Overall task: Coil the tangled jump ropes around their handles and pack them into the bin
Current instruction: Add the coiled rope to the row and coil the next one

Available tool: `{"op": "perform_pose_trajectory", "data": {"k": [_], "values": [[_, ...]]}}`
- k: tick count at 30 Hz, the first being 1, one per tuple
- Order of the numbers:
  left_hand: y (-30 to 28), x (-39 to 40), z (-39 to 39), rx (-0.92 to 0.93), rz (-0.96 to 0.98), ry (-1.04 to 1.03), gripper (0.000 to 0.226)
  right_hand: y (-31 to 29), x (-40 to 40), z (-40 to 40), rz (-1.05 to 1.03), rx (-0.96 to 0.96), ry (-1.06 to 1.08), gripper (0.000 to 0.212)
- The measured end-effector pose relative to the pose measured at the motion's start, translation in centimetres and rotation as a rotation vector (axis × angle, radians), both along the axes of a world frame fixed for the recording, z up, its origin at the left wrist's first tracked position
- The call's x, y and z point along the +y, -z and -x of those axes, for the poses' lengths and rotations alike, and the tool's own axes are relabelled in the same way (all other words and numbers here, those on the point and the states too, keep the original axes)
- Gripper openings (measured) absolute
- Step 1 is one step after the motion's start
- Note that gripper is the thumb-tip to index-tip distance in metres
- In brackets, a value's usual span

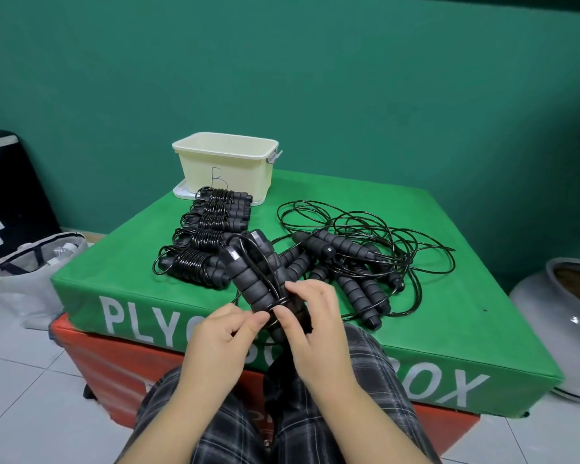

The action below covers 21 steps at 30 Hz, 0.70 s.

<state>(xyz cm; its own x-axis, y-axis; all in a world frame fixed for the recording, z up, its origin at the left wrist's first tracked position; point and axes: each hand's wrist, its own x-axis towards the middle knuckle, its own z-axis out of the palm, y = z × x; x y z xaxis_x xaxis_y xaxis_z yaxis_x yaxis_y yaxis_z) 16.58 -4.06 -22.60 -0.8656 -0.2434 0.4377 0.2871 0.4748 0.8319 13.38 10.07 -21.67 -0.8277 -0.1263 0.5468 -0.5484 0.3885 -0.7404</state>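
Both hands are gripping one pair of handles (262,283) at the box's (416,329) near edge: left hand (221,333) pinching cord, right hand (310,316) steadying. Five coiled ropes (205,242) are waiting beside the bin (226,162); the tangled pile (359,262) is remaining.

Pair of black foam handles (255,279) upright in my hands, cord looped once near their base. Five coiled ropes (208,236) lined up before the cream bin (225,165). Tangled ropes (359,259) heaped right of them.
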Motion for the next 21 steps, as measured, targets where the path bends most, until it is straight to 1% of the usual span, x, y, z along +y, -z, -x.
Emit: {"op": "perform_pose_trajectory", "data": {"k": [2, 4, 5, 6, 8, 10, 12, 14, 16, 18, 19, 21], "values": [[-0.2, -0.1, -0.1, 0.004, 0.07, -0.012, 0.039, 0.3, -0.1, -0.3, -0.066, 0.018, -0.036, 0.052], [-0.5, -0.1, -0.2, 0.02, 0.074, 0.013, 0.026, 0.3, -0.1, -0.5, -0.141, -0.063, -0.108, 0.068], [-0.7, -0.1, -0.2, 0.025, 0.055, 0.036, 0.023, 0.5, -0.1, -0.5, -0.176, -0.109, -0.133, 0.076], [-1.0, -0.2, -0.2, 0.031, 0.043, 0.056, 0.023, 0.5, -0.2, -0.5, -0.189, -0.148, -0.143, 0.084], [-1.3, -0.2, -0.3, 0.043, 0.033, 0.095, 0.025, 0.5, -0.1, -0.2, -0.181, -0.199, -0.117, 0.092], [-1.6, 0.0, -0.5, 0.026, 0.032, 0.148, 0.024, 0.4, 0.1, 0.0, -0.195, -0.211, -0.068, 0.09], [-1.6, -0.1, -0.6, -0.005, 0.053, 0.181, 0.032, 0.2, 0.3, 0.0, -0.184, -0.219, -0.036, 0.079], [-1.3, -0.3, -0.6, -0.038, 0.053, 0.21, 0.027, 0.2, 0.5, 0.0, -0.146, -0.251, -0.039, 0.072], [-0.7, -0.6, -0.5, -0.071, 0.033, 0.225, 0.021, 0.2, 0.4, -0.1, -0.121, -0.285, -0.058, 0.069], [-0.1, -0.6, -0.3, -0.113, -0.029, 0.181, 0.019, 0.2, 0.3, -0.1, -0.088, -0.321, -0.076, 0.066], [0.0, -0.4, -0.3, -0.139, -0.088, 0.144, 0.021, 0.3, 0.2, -0.1, -0.061, -0.336, -0.079, 0.065], [0.0, 0.2, -0.1, -0.176, -0.195, 0.07, 0.016, 0.2, 0.1, -0.2, 0.01, -0.374, -0.088, 0.063]]}}
